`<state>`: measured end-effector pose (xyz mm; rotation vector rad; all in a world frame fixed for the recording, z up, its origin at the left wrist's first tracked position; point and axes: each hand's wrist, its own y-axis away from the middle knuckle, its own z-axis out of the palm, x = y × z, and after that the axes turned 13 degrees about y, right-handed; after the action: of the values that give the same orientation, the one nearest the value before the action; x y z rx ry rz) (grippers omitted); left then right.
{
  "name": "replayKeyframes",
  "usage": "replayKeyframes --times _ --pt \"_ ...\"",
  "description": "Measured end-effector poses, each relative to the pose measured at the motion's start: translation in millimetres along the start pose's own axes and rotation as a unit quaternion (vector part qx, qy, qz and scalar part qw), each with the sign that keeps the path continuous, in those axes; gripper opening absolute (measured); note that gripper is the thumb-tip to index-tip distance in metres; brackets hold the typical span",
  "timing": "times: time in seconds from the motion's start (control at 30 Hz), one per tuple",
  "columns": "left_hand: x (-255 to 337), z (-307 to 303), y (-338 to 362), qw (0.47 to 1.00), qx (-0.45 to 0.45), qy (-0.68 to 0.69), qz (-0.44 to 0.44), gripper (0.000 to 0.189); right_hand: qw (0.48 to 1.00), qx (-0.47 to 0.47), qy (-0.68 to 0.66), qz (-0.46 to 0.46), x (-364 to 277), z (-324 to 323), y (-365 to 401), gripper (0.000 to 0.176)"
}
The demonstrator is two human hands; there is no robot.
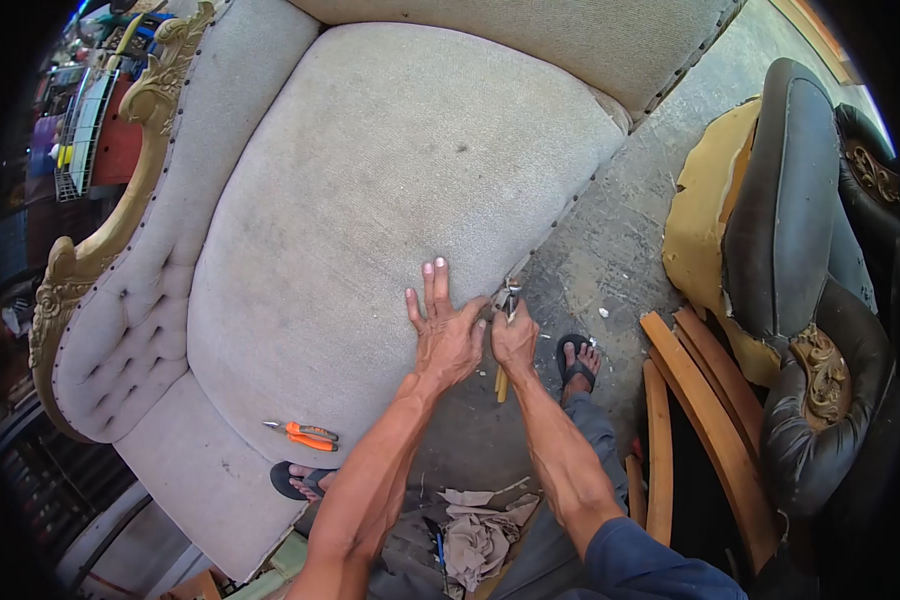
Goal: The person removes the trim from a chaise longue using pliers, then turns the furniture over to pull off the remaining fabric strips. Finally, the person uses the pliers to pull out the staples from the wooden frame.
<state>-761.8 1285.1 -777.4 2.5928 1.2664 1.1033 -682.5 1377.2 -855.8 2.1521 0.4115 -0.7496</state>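
A worn light-grey upholstered sofa seat (370,170) spreads out in front of me, with nail heads along its edge. My left hand (448,340) rests on the cushion near that edge, several fingers stretched out and apart, thumb side toward the tool. Wrapped round a pair of pincers (510,290), my right hand (515,340) is closed at the seat's edge. The metal head shows above the fist, and yellow handles (501,385) stick out below. Whether the jaws grip a nail or the fabric is hidden. Orange-handled pliers (310,436) lie on the seat at lower left.
A carved gold frame (100,245) borders the tufted backrest at left. To the right stand dark upholstered furniture parts (785,200) and curved wooden pieces (705,420). Crumpled cloth (480,540) lies on the floor between my feet. Small scraps dot the concrete floor (610,250).
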Motion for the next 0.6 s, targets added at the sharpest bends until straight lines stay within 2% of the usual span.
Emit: replayKeyframes --times 0.03,0.1,0.13,0.17,0.23,0.27,0.33,0.37,0.4,0.43,0.47,0.5,0.53,0.57,0.6 --pt "-6 -1 -6 1.000 0.003 -0.007 -0.001 0.028 1.000 -0.003 -0.006 -0.004 -2 7 -6 0.036" --pt "-6 13 -2 0.998 0.036 -0.042 0.035 0.030 0.993 -0.071 -0.034 0.083 9 1 4 0.031" --pt "-7 19 -3 0.996 0.051 -0.065 0.030 0.031 0.981 -0.136 -0.063 0.123 6 -10 5 0.028" --pt "-7 23 -5 0.996 0.053 -0.064 0.033 0.031 0.982 -0.133 -0.063 0.120 -1 -19 6 0.028" --pt "-5 28 -3 0.992 0.090 -0.079 0.031 0.026 0.943 -0.230 -0.219 0.095 -8 -35 14 0.032" --pt "-2 33 -4 0.992 0.096 -0.079 0.035 0.026 0.945 -0.257 -0.189 0.076 10 -31 10 0.045" --pt "6 43 -10 0.990 0.118 -0.069 -0.032 0.018 0.945 -0.245 -0.203 0.074 13 -36 24 0.051" --pt "10 47 -15 0.990 0.122 -0.065 -0.029 0.018 0.943 -0.237 -0.219 0.079 15 -40 24 0.057" --pt "15 49 -19 0.985 0.146 -0.069 -0.053 0.017 0.933 -0.282 -0.191 0.113 17 -49 17 0.069" --pt "21 49 -20 0.980 0.167 -0.074 -0.079 0.017 0.934 -0.280 -0.190 0.115 9 -60 11 0.069" --pt "23 47 -18 0.981 0.162 -0.073 -0.081 0.017 0.913 -0.329 -0.205 0.126 2 -71 7 0.070" --pt "26 34 -15 0.981 0.174 -0.063 -0.062 0.016 0.889 -0.376 -0.221 0.138 -6 -80 5 0.071" --pt "28 22 -19 0.980 0.189 -0.051 -0.039 0.015 0.888 -0.405 -0.184 0.120 -11 -85 -1 0.061" --pt "28 13 -26 0.980 0.188 -0.048 -0.036 0.015 0.889 -0.401 -0.184 0.121 -16 -91 -5 0.061" --pt "27 4 -29 0.985 0.160 -0.070 -0.001 0.015 0.862 -0.414 -0.233 0.175 -20 -96 -5 0.058"
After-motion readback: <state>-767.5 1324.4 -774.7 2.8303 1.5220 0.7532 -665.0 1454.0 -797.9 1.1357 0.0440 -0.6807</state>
